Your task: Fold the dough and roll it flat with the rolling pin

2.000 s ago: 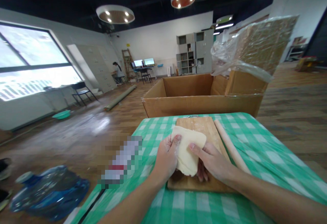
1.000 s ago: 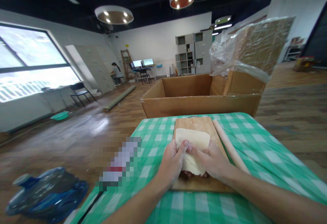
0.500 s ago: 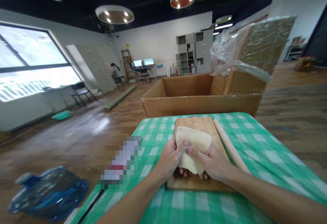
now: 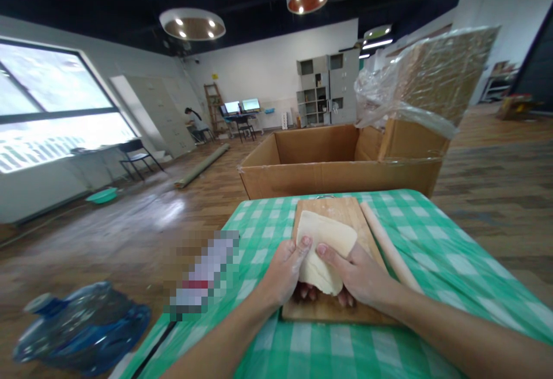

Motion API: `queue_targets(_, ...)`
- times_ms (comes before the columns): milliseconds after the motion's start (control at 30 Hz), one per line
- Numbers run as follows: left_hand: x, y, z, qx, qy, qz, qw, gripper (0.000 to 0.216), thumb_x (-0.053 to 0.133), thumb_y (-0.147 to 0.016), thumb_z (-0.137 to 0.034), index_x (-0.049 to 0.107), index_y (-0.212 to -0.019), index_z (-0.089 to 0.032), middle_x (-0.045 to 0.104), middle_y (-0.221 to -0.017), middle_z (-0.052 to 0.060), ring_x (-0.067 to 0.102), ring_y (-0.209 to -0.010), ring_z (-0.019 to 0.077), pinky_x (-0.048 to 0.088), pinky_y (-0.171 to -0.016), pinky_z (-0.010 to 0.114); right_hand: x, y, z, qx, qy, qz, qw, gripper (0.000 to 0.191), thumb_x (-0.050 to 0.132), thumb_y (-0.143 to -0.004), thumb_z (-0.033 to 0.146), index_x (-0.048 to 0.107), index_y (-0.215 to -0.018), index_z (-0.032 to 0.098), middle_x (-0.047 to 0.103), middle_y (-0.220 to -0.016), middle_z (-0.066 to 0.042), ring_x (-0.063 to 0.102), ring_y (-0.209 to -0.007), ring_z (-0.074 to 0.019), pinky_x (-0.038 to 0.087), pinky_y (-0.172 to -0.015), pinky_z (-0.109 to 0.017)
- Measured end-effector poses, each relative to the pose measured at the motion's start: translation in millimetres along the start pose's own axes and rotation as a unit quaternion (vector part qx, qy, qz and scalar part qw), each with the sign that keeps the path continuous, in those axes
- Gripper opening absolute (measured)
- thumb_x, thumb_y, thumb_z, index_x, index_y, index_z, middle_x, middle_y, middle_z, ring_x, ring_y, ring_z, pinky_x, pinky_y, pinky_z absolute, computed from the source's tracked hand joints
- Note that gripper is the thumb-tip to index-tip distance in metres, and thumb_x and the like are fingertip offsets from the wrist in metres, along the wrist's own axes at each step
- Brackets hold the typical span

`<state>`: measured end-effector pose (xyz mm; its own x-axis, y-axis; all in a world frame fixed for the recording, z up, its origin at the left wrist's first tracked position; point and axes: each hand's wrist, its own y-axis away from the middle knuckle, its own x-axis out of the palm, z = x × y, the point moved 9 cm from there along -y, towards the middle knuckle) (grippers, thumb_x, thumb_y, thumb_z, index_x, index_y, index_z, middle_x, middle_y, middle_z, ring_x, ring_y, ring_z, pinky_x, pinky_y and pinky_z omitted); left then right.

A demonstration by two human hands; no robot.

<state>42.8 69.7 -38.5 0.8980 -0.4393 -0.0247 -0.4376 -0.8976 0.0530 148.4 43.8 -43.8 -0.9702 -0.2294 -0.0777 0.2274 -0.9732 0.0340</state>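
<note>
A pale slab of dough (image 4: 324, 241) lies on a wooden cutting board (image 4: 334, 310) on the green checked tablecloth (image 4: 432, 252). My left hand (image 4: 283, 272) grips the dough's near left edge, thumb on top and fingers curled beneath. From the right, my right hand (image 4: 360, 278) holds the near edge the same way. The near end of the dough is lifted off the board between both hands. A wooden rolling pin (image 4: 389, 246) lies along the board's right side.
A large open cardboard box (image 4: 337, 174) stands just beyond the table, with a plastic-wrapped bundle (image 4: 432, 76) at its right. A blue water jug (image 4: 82, 324) lies on the wooden floor at the left. A person sits at a desk far back.
Both hands have drawn closer together on the dough's near edge, and the dough has spread flatter toward the far end of the board.
</note>
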Motion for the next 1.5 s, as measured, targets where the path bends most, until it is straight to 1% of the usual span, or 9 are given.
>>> queue_targets(267, -13, 2, -8, -0.003, -0.035, 0.008, 0.999, 0.067, 0.053, -0.088, -0.075, 0.070, -0.061, -0.016, 0.064, -0.046, 0.009, 0.056, -0.034, 0.0170, 0.039, -0.032, 0.023, 2, -1, -5, 0.019, -0.040, 0.008, 0.999, 0.054, 0.052, -0.094, 0.067, 0.066, -0.100, 0.016, 0.066, -0.055, -0.001, 0.051, -0.033, -0.0114, 0.038, -0.027, -0.019)
queue_targets(433, -11, -5, -3, -0.010, 0.016, 0.049, 0.999, 0.059, 0.062, -0.083, -0.072, 0.076, -0.080, -0.014, 0.071, -0.059, 0.010, 0.064, -0.044, 0.0214, 0.047, -0.039, 0.027, 5, 0, -2, 0.013, -0.047, 0.025, 0.999, 0.055, 0.051, -0.094, 0.066, 0.065, -0.111, 0.015, 0.073, -0.067, -0.005, 0.052, -0.035, -0.0108, 0.038, -0.028, -0.019)
queue_targets(567, -16, -10, -6, 0.014, 0.026, 0.003, 1.000, 0.054, 0.065, -0.085, -0.066, 0.075, -0.093, -0.014, 0.071, -0.061, 0.006, 0.063, -0.046, 0.0202, 0.050, -0.046, 0.028, 3, 1, -2, 0.025, -0.042, 0.007, 0.999, 0.052, 0.054, -0.093, 0.064, 0.065, -0.106, 0.015, 0.068, -0.057, -0.001, 0.051, -0.033, -0.0110, 0.038, -0.027, -0.018)
queue_targets(767, -31, -9, -16, 0.079, -0.008, -0.077, 0.994, 0.050, 0.065, -0.087, -0.063, 0.073, -0.089, -0.014, 0.074, -0.072, 0.006, 0.066, -0.058, 0.0191, 0.050, -0.053, 0.025, 2, -1, -7, 0.027, -0.059, -0.001, 0.998, 0.052, 0.056, -0.093, 0.066, 0.065, -0.091, 0.014, 0.062, -0.049, 0.001, 0.052, -0.032, -0.0109, 0.038, -0.027, -0.017)
queue_targets(933, -42, -13, -14, 0.078, 0.031, -0.101, 0.991, 0.051, 0.064, -0.087, -0.064, 0.071, -0.092, -0.014, 0.075, -0.075, 0.007, 0.069, -0.062, 0.0207, 0.052, -0.054, 0.026, 1, -5, -6, 0.004, -0.082, 0.008, 0.997, 0.064, 0.048, -0.094, 0.072, 0.061, -0.071, 0.014, 0.060, -0.046, 0.000, 0.052, -0.030, -0.0093, 0.034, -0.026, -0.015)
queue_targets(1100, -26, -14, -1, 0.035, 0.074, -0.059, 0.995, 0.053, 0.057, -0.091, -0.066, 0.066, -0.100, -0.015, 0.071, -0.064, 0.004, 0.063, -0.044, 0.0184, 0.047, -0.038, 0.025, -2, -5, -5, -0.003, -0.065, -0.001, 0.998, 0.065, 0.047, -0.094, 0.073, 0.063, -0.073, 0.013, 0.059, -0.047, 0.001, 0.051, -0.029, -0.0085, 0.033, -0.025, -0.014)
queue_targets(1200, -25, -10, 0, 0.031, 0.033, -0.097, 0.994, 0.049, 0.058, -0.091, -0.064, 0.062, -0.100, -0.016, 0.064, -0.052, -0.001, 0.056, -0.034, 0.0166, 0.041, -0.031, 0.023, 4, -7, -5, -0.014, -0.094, 0.028, 0.995, 0.065, 0.046, -0.094, 0.073, 0.063, -0.076, 0.014, 0.061, -0.050, -0.001, 0.055, -0.032, -0.0112, 0.038, -0.027, -0.016)
queue_targets(1333, -30, -6, -11, 0.070, 0.004, -0.139, 0.988, 0.046, 0.057, -0.093, -0.061, 0.062, -0.098, -0.016, 0.062, -0.049, -0.003, 0.054, -0.033, 0.0140, 0.041, -0.034, 0.021, -1, -8, -10, -0.014, -0.099, 0.002, 0.995, 0.062, 0.043, -0.095, 0.075, 0.057, -0.077, 0.017, 0.060, -0.047, 0.000, 0.055, -0.031, -0.0132, 0.039, -0.027, -0.018)
queue_targets(1500, -34, -5, -17, 0.093, -0.006, -0.152, 0.984, 0.047, 0.058, -0.093, -0.060, 0.065, -0.102, -0.014, 0.067, -0.059, 0.000, 0.057, -0.039, 0.0143, 0.043, -0.039, 0.022, -10, -9, -13, -0.013, -0.079, -0.045, 0.996, 0.061, 0.044, -0.094, 0.076, 0.055, -0.077, 0.018, 0.060, -0.049, 0.001, 0.054, -0.030, -0.0128, 0.036, -0.025, -0.017)
